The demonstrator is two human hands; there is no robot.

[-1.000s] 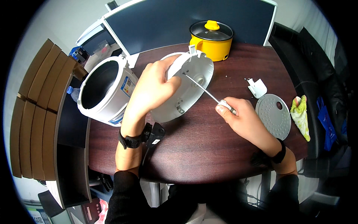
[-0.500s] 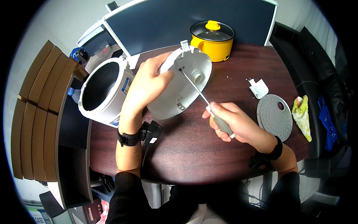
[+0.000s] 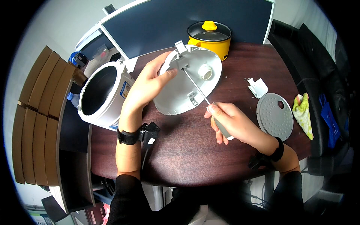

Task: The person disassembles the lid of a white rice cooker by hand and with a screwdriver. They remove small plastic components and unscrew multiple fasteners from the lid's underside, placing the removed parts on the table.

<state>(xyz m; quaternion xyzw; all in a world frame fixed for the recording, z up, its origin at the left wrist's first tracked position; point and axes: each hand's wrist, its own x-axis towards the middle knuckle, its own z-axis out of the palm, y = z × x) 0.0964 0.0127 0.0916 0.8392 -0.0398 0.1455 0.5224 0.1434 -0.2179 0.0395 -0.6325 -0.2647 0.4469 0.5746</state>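
Both hands work over the dark wooden table (image 3: 180, 157). My left hand (image 3: 148, 84) grips the left rim of the white lid (image 3: 187, 84), thumb laid across its inner face, holding it tilted up on its near edge at the table's middle. My right hand (image 3: 228, 122) is closed around the grey handle of a screwdriver (image 3: 200, 93); the thin metal shaft runs up and to the left from my fist, and its tip meets the small hinge bracket near the lid's far rim. A round socket sits on the lid's inner face just right of the shaft, and a small metal clip lies near the shaft's lower part. Left of the lid, the white cooker body (image 3: 101, 93) lies on its side at the table's left edge, its open mouth facing left. Far from me, behind the lid, stands a yellow pot (image 3: 210, 39) with a glass cover. To the right lie a small white plastic part (image 3: 258, 87), a grey perforated disc (image 3: 275, 116) and, at the right edge, a yellow-green cloth (image 3: 303, 112). Black bands sit on both wrists. Brown cartons (image 3: 33, 112) stand at the far left.
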